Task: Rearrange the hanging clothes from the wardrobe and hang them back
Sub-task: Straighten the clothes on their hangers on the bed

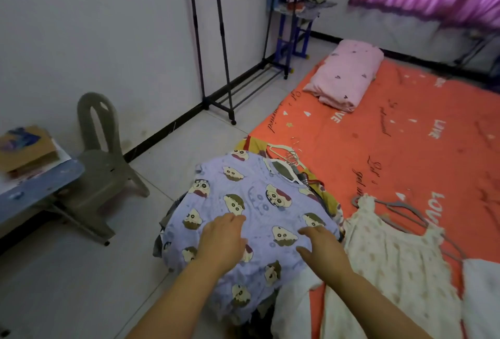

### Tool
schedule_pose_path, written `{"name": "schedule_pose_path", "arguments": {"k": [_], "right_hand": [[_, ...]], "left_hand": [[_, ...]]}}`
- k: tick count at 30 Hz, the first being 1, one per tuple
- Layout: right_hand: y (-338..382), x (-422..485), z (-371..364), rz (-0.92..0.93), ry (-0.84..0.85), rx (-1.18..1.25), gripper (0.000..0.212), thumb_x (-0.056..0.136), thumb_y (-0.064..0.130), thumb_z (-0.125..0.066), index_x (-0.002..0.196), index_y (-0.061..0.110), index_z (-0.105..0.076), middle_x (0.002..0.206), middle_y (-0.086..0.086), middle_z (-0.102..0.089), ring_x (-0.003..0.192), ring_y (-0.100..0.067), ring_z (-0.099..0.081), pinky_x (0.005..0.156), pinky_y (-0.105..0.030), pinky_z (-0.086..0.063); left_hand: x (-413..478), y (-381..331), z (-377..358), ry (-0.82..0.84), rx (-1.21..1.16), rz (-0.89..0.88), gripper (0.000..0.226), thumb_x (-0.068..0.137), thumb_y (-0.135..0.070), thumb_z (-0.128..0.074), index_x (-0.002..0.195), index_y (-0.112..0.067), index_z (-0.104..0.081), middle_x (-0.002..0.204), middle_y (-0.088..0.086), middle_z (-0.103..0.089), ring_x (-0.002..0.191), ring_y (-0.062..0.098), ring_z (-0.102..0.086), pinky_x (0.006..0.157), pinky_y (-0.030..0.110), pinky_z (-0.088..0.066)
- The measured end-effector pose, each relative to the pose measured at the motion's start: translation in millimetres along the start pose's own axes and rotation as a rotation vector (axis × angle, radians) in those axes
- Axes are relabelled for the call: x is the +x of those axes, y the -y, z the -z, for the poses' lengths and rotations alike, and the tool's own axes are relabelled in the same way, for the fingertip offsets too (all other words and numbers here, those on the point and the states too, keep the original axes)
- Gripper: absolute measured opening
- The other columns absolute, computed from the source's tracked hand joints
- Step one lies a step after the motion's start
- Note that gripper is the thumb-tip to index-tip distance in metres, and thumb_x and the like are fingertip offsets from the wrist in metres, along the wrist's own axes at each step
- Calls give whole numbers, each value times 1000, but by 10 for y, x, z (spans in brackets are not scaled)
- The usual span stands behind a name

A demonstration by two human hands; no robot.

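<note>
If we tug the purple cartoon-print top (243,192) off the heap at the bed's (405,135) corner, hangers (290,156) beneath may snag and spill clothes (the pile overhangs), since left hand (221,238) and right hand (322,246) merely rest on it, grip slack, holding nothing.

Two bare hands and forearms, lower middle of the frame.
The left hand (221,241) and right hand (322,246) are uncovered, and the left forearm (167,303) and right forearm (378,303) are bare right down to the bottom edge. The fingers look short and rounded, and the nails are too blurred to make out. Both forearms widen toward the camera.
</note>
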State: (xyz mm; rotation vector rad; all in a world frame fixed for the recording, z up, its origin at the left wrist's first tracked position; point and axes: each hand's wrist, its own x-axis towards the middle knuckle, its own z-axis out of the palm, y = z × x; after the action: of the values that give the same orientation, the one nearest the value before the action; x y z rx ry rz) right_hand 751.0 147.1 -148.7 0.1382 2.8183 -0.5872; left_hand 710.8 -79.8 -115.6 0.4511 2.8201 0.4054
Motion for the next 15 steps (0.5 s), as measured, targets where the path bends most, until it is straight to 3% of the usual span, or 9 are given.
{"name": "schedule_pose_path", "arguments": {"k": [8,15], "right_hand": [[-14,1342,-168,-109,46,78,44,92,35,-55,133,21,-48,131,-3,-50,119,-21,-48,98,-27,-38],[-359,2647,-364,-226,106,149,41,94,28,-53,132,16,-49,133,-8,-50,121,-25,-46,96,-37,-42]], "left_hand": [[1406,300,-43,123,35,-72,45,94,-35,-46,137,-25,-37,135,-3,-44,120,16,-43,98,30,-34],[2644,341,-313,257,11,-87,48,93,-34,-48,139,-24,-36,137,-3,-42,123,17,-43,99,30,-34]]}}
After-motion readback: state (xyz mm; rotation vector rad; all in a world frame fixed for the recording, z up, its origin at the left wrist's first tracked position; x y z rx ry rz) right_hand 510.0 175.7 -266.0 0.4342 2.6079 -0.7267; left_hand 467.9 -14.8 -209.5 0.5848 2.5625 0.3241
